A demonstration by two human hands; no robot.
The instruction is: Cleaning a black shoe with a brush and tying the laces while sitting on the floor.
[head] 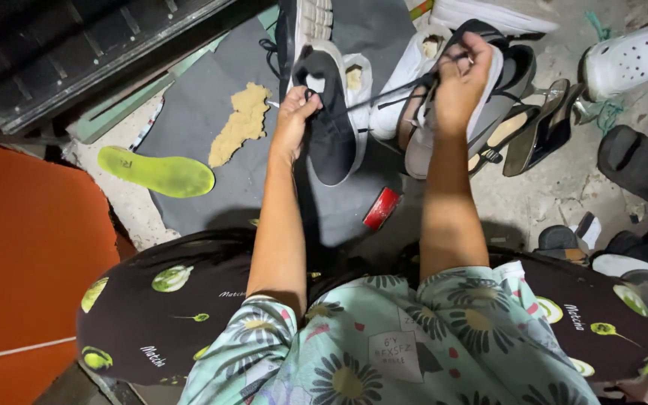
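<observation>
My left hand [295, 112] grips the top edge of a black sneaker with a white sole [333, 127], held above the floor with its toe pointing toward me. My right hand [461, 82] is raised to the right of it, fingers pinched on a black shoelace [391, 95] that runs taut from the sneaker to that hand. Both forearms reach out over my lap, which is covered by dark patterned trousers and a floral shirt.
A lime-green insole [157, 173] and a tan crumbled piece [239, 124] lie on a grey mat [196, 112] at left. A small red object [382, 208] lies below the sneaker. Several shoes and sandals [519, 120] crowd the concrete floor at right. An orange surface [24, 247] is at left.
</observation>
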